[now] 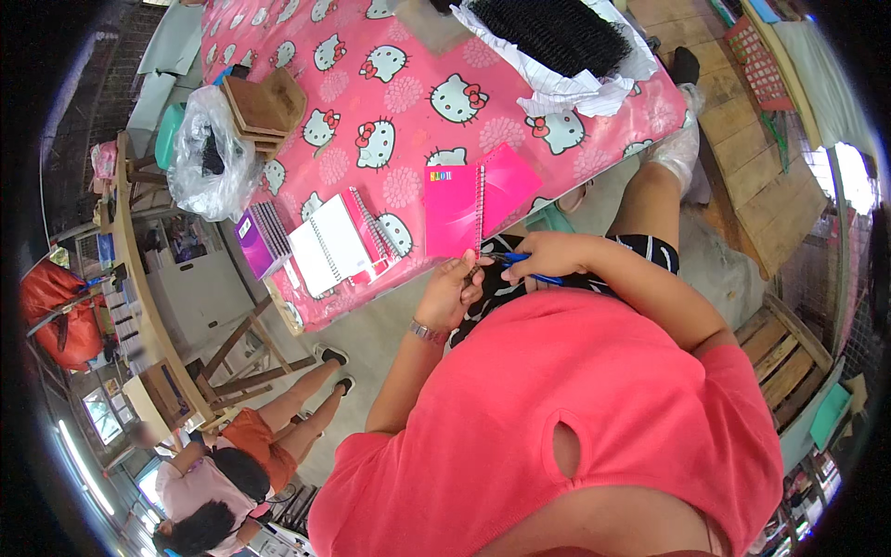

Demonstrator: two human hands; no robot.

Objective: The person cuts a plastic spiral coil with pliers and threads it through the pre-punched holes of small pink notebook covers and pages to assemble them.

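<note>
A bright pink spiral notebook (449,212) lies open at the table's near edge, its covers spread to either side of the wire coil. At the coil's near end, my left hand (449,295) is closed with thumb and fingers pinched on the notebook. My right hand (546,257) wraps around blue-handled pliers (546,278), whose dark jaws point at that same coil end. Fingers partly hide the jaws and the wire tip. Left of it rest a spiral notebook with a white page up (329,245), another pink one (369,226) and a purple stack (262,239).
A pink patterned cover (399,88) drapes the table. Black wire coils (552,35) lie on crumpled white paper at the far right. Wooden blocks (264,104) and a clear plastic bag (209,158) stand far left. Another person (223,473) is at lower left.
</note>
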